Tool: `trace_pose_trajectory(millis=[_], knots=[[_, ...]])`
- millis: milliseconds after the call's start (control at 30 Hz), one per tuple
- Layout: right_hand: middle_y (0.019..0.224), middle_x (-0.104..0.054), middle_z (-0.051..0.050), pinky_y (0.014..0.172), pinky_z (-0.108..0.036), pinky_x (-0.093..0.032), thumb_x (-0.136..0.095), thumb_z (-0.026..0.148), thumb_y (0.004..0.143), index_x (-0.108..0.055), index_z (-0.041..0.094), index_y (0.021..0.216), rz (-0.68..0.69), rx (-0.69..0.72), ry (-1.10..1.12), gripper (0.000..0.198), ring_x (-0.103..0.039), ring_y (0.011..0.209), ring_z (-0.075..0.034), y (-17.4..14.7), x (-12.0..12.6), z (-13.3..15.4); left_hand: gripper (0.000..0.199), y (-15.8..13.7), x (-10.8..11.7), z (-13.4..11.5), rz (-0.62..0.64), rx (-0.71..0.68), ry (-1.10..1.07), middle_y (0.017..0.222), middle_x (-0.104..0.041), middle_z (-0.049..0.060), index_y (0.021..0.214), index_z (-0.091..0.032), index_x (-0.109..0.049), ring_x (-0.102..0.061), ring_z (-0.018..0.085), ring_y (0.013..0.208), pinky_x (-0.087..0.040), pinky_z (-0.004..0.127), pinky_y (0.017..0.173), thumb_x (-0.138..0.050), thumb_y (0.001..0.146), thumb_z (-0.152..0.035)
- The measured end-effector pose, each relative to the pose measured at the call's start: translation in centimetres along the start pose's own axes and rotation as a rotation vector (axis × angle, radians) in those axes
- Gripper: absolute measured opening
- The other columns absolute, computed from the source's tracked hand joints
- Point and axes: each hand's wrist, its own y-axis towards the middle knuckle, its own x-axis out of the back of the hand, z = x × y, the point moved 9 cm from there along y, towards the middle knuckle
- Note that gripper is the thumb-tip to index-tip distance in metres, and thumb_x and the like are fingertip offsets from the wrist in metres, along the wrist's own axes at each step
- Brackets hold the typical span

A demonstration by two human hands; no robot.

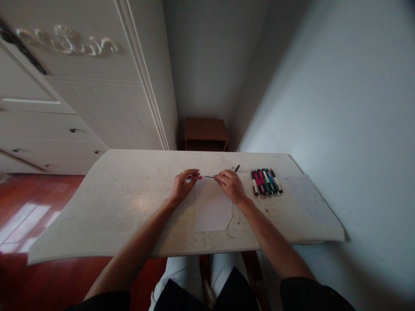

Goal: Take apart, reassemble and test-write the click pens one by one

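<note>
My left hand (pixel 183 185) is closed around a pink pen barrel (pixel 200 177), of which only the front end shows clearly. A thin dark pen refill (pixel 209 176) spans the gap between my hands, in line with the barrel. Its other end is pinched in the fingers of my right hand (pixel 231 185). Whether the refill's left tip is inside the barrel is too small to tell. Below both hands lies a white sheet of paper (pixel 214 209) with a torn right edge. Just beyond my right hand rests a black pen part (pixel 237 167), with a tiny piece beside it.
Several click pens (pixel 266 182) lie in a row on the white table (pixel 139 198), right of my right hand. A written sheet (pixel 308 196) is at the table's right end, near the wall. Behind the table stand a brown stool (pixel 206 128) and a white cabinet (pixel 129 112).
</note>
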Motion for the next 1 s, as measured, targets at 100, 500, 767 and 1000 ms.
trace_pose_trajectory(millis=[100,500,767,1000], knots=[[0.084,-0.067,-0.006,0.078,-0.032,-0.045,-0.06,0.019,0.09,-0.074,0.022,0.095,0.009,-0.008,0.004,0.015,-0.058,0.082,-0.019,-0.05,-0.13,-0.06,0.019,-0.05,-0.01,0.14,0.001,0.002,0.004,0.089,-0.074,0.005,0.102,-0.018,-0.067,-0.069,0.014,0.073,-0.059,0.028,0.07,-0.064,0.086,-0.029],[0.083,-0.065,-0.006,0.078,-0.034,-0.046,-0.058,0.02,0.091,-0.073,0.022,0.095,0.024,-0.007,0.037,0.015,-0.057,0.083,-0.02,-0.16,-0.49,0.11,0.015,-0.32,-0.26,0.15,0.013,-0.042,0.046,0.089,-0.073,0.004,0.099,-0.02,-0.068,-0.069,0.014,0.073,-0.059,0.027,0.07,-0.063,0.086,-0.026],[0.083,-0.065,-0.006,0.078,-0.033,-0.046,-0.058,0.021,0.091,-0.073,0.022,0.093,0.01,-0.007,0.041,0.015,-0.057,0.083,-0.02,-0.19,-0.22,0.14,0.016,-0.37,-0.36,0.59,0.013,-0.029,0.043,0.091,-0.073,0.004,0.1,-0.02,-0.067,-0.069,0.014,0.075,-0.058,0.027,0.072,-0.064,0.085,-0.022],[0.085,-0.065,-0.007,0.079,-0.034,-0.046,-0.059,0.019,0.09,-0.073,0.022,0.096,0.038,-0.01,0.044,0.015,-0.057,0.084,-0.02,-0.32,-0.51,0.06,0.015,-0.41,-0.31,0.54,0.017,-0.036,0.048,0.09,-0.072,0.004,0.1,-0.02,-0.067,-0.069,0.014,0.076,-0.058,0.028,0.073,-0.062,0.086,-0.023]])
